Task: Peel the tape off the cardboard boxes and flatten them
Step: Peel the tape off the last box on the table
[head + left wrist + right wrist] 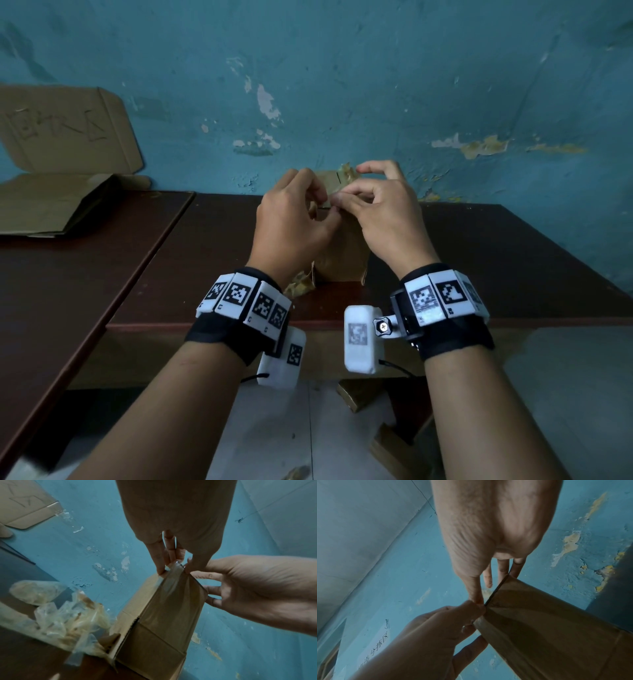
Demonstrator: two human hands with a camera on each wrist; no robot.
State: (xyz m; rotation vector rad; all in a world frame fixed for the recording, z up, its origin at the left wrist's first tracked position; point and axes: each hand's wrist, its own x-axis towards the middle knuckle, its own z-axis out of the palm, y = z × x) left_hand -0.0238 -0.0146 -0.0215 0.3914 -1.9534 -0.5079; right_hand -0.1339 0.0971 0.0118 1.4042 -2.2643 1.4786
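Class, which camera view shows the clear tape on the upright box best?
The left wrist view: the tape shows glossy over the box's top corner between fingertips. In the head view the hands cover it; the right wrist view shows only cardboard.

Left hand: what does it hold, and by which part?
The left hand pinches the clear tape at its lifted end, on the upper edge of the cardboard box.

— What is worn on the bare forearms?

— A black strap on each wrist (219,337), ringed with white blocks (245,301) printed with black square codes.

— Anything else?

— A white camera housing (362,339) under each wrist, a silver screw (382,327) on the right mount, thin black cables.
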